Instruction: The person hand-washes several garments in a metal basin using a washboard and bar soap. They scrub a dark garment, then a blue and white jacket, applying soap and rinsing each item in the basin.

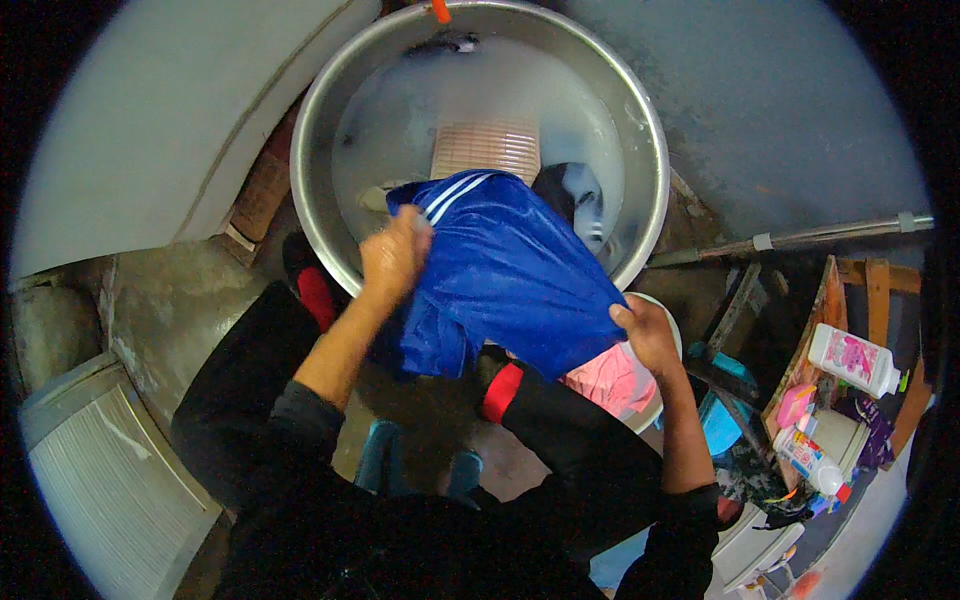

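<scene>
Between my hands a blue garment (510,270) with two white stripes is stretched out over the near rim of a large metal basin (655,150). My left hand (397,250) is closed on its striped edge at the left. On the right, my right hand (648,333) pinches a corner of the same cloth. Cloudy water fills the basin, and a ribbed washboard (487,145) stands partly in it, its lower end hidden behind the blue cloth. Dark wet fabric (572,190) lies beside the washboard, and another dark piece (445,43) floats at the far side.
A pale tub (672,335) with pink cloth (612,383) sits right of my knee. Farther right, a wooden rack (825,300) holds white bottles (853,358). A metal pipe (830,232) runs along the right wall. A ribbed panel (110,480) stands at the lower left.
</scene>
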